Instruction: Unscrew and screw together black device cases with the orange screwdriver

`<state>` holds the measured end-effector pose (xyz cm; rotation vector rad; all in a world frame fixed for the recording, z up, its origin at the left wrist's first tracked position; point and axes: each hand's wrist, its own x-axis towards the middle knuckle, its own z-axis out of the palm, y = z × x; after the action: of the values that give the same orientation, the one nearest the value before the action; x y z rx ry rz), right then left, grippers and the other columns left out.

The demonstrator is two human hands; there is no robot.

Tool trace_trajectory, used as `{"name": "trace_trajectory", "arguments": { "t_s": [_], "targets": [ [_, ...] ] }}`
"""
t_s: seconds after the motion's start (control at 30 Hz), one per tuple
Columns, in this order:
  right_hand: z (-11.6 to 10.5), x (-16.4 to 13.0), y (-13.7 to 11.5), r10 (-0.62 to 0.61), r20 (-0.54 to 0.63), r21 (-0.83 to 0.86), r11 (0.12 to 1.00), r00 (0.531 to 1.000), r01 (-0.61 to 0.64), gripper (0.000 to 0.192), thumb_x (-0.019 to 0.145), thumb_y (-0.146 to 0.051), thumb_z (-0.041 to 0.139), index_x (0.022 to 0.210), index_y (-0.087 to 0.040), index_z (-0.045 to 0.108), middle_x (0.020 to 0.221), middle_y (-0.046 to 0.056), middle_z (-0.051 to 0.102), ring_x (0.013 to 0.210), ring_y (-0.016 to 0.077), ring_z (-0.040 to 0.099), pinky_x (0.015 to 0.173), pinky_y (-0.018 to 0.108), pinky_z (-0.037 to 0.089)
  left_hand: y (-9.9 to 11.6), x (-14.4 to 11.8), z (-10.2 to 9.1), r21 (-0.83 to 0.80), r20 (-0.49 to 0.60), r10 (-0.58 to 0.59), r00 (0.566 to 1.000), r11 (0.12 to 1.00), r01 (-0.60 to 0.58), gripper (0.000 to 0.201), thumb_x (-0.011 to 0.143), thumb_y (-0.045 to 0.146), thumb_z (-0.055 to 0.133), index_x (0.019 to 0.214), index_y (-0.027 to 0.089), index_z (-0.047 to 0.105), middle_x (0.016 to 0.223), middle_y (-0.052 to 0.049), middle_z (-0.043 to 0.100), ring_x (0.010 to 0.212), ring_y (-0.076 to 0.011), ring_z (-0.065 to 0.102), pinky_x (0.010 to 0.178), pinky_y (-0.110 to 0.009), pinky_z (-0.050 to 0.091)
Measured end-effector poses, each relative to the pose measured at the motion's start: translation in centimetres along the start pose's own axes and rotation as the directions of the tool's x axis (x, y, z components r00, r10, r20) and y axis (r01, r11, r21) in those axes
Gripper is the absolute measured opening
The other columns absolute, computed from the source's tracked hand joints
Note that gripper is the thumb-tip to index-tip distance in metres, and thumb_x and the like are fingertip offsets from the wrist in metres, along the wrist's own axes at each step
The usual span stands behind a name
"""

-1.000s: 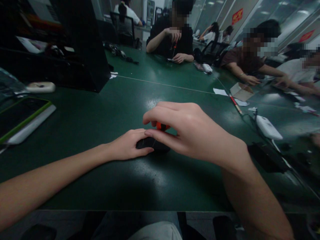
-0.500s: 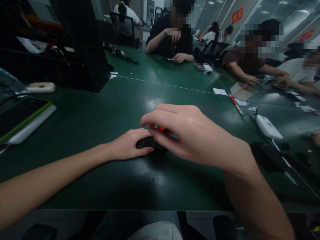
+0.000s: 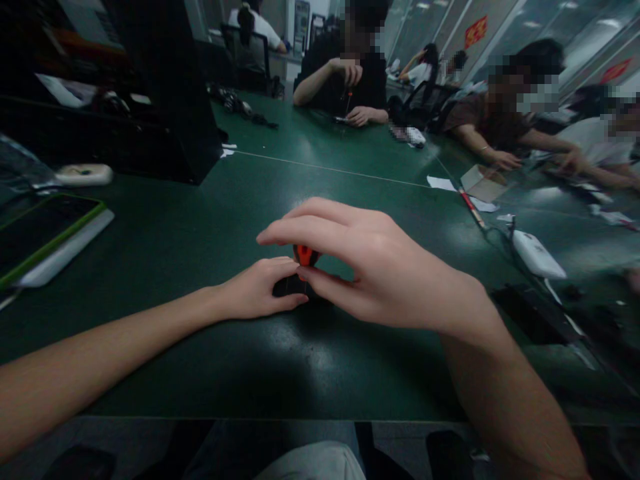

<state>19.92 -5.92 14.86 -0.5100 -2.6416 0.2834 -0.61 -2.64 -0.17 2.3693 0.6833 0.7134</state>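
Observation:
On the green table, my left hand (image 3: 263,288) lies with fingers and thumb curved around a small dark object (image 3: 283,287); most of it is hidden, and its kind I cannot make out. Above it stands a screwdriver (image 3: 305,255), roughly upright, with an orange and black handle and a thin shaft pointing down at the dark object. My right hand (image 3: 367,260) is at the handle, thumb against its near side and fingers stretched over the far side. Whether the screwdriver's tip touches the object is hidden.
A green-edged device (image 3: 55,223) lies at left below a black shelf (image 3: 165,100). To the right are a small cardboard box (image 3: 483,182), a white adapter (image 3: 539,255) with a cable, and a dark flat item (image 3: 533,313). Co-workers sit across the table, one holding a screwdriver (image 3: 349,97).
My right hand has shifted slightly left, and its fingers have straightened from a tighter curl, showing more of the screwdriver handle. My left hand has stayed in place.

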Motion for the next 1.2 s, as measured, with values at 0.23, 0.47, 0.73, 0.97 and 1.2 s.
{"name": "trace_trajectory", "arguments": {
  "t_s": [0.23,0.47,0.73,0.97,1.2],
  "targets": [
    [-0.6,0.2,-0.6,0.041,0.053,0.009,0.999,0.998,-0.041,0.016,0.102,-0.023,0.050,0.108,-0.015,0.063,0.104,0.004,0.070,0.093,0.0124,0.062,0.083,0.025,0.046,-0.3,0.0,0.0,-0.016,0.047,-0.005,0.999,1.000,0.006,0.032,0.095,0.036,0.064,0.121,0.018,0.065,0.122,-0.010,0.069,0.111,-0.0278,0.067,0.094,-0.039,0.056],
    [-0.7,-0.1,-1.1,0.130,0.076,-0.131,0.984,0.989,-0.120,0.026,0.100,-0.017,0.045,0.119,-0.014,0.061,0.110,0.008,0.068,0.096,0.0166,0.061,0.082,0.030,0.044,0.2,0.2,-0.3,-0.001,0.019,0.020,1.000,1.000,-0.020,0.038,0.095,0.041,0.065,0.125,0.017,0.063,0.119,-0.010,0.071,0.112,-0.0283,0.067,0.099,-0.040,0.054],
    [-0.6,-0.2,-1.0,0.061,0.053,-0.112,0.992,0.997,-0.055,0.019,0.096,-0.014,0.048,0.103,-0.015,0.066,0.116,0.010,0.064,0.101,0.0185,0.061,0.086,0.034,0.048,-0.1,0.1,0.0,0.001,0.031,0.050,0.998,0.999,-0.050,0.034,0.098,0.037,0.061,0.126,0.018,0.062,0.126,-0.011,0.069,0.117,-0.0291,0.065,0.102,-0.043,0.053],
    [-0.4,0.0,-1.2,0.024,0.068,-0.057,0.998,0.997,-0.020,0.039,0.090,-0.001,0.044,0.121,-0.019,0.060,0.131,0.009,0.059,0.118,0.0164,0.057,0.095,0.032,0.049,-0.4,-0.3,0.2,0.059,-0.037,0.046,0.998,0.997,-0.044,0.044,0.093,0.033,0.068,0.135,0.020,0.060,0.137,-0.011,0.064,0.125,-0.0317,0.062,0.103,-0.044,0.054],
    [-0.4,0.0,-1.2,0.123,0.095,-0.228,0.969,0.988,-0.099,0.020,0.095,-0.013,0.050,0.110,-0.015,0.064,0.114,0.010,0.065,0.101,0.0199,0.062,0.085,0.034,0.049,-0.3,0.0,-0.1,0.004,0.013,0.036,0.999,0.999,-0.036,0.038,0.094,0.034,0.065,0.129,0.019,0.064,0.119,-0.008,0.072,0.110,-0.0270,0.069,0.098,-0.039,0.056]
  ]
}}
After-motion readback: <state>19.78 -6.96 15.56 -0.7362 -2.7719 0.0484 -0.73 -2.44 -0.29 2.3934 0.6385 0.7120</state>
